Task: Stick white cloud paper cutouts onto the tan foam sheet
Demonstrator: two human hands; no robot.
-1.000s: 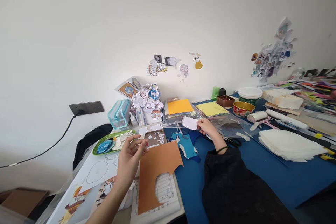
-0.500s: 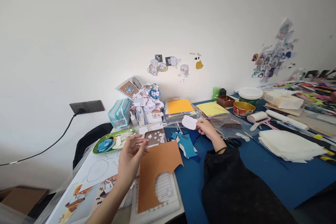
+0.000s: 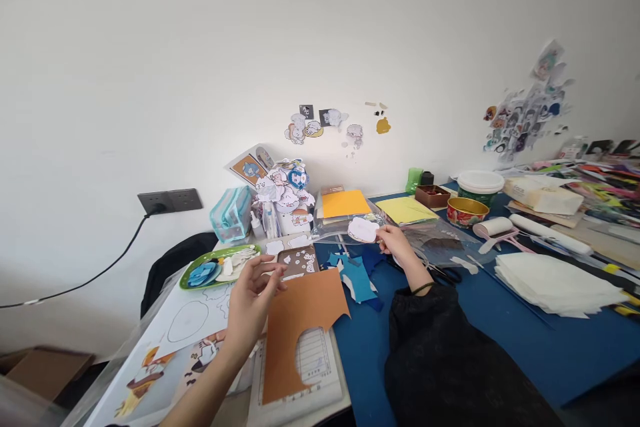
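Note:
Between the thumb and fingers of my right hand [image 3: 393, 240] is a white paper cutout [image 3: 363, 230] with a rounded, wavy outline, held up above the blue table. My left hand [image 3: 257, 290] hovers with loosely curved fingers apart and nothing in it. Below and to its right lies a sheet of orange paper [image 3: 285, 333] with a rounded piece cut out, on top of a printed pad [image 3: 323, 363]. Just beyond the left fingers is a brown sheet [image 3: 297, 261] bearing small white cutouts. Blue paper scraps [image 3: 357, 278] lie between the two hands.
A green tray [image 3: 186, 273] of blue and white pieces sits at the left. Scissors [image 3: 443, 273] lie behind my right wrist. Farther right are a white paper stack [image 3: 555, 283], a lint roller [image 3: 495, 227] and a gold-rimmed tin [image 3: 467, 212]. Yellow sheets [image 3: 407, 209] lie at the back.
The white cutout has tilted slightly in my right hand, showing a thin coloured edge along its bottom. My left hand stays almost where it was. The whole view has shifted a little.

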